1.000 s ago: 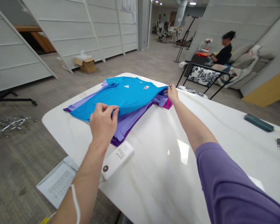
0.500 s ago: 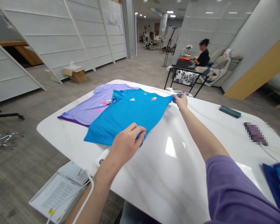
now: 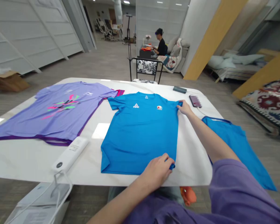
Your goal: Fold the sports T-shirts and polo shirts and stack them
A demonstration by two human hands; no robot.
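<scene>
A blue T-shirt [image 3: 140, 133] lies spread face up on the white table, its collar pointing away from me. My left hand [image 3: 159, 169] is closed on its near right hem corner, a bit of cloth bunched at the fingertips. Farther off, my right hand [image 3: 184, 108] pinches the end of the shirt's right sleeve. The shirt's lower left corner is folded over a little. To the left a purple T-shirt [image 3: 60, 109] with a bright streaked print lies flat, apart from the blue one.
A white power strip [image 3: 70, 154] with cables lies near the table's front edge [image 3: 95, 180]. A phone [image 3: 195, 101] and a dark green case [image 3: 179, 90] are at the far right. More blue clothing [image 3: 238, 146] lies beyond my right arm. A chair [image 3: 146, 67] stands behind the table; a person sits farther back.
Both hands have brought the blue T-shirt rightward, away from the purple one it overlapped, and it now lies flat before me. My view has turned right.
</scene>
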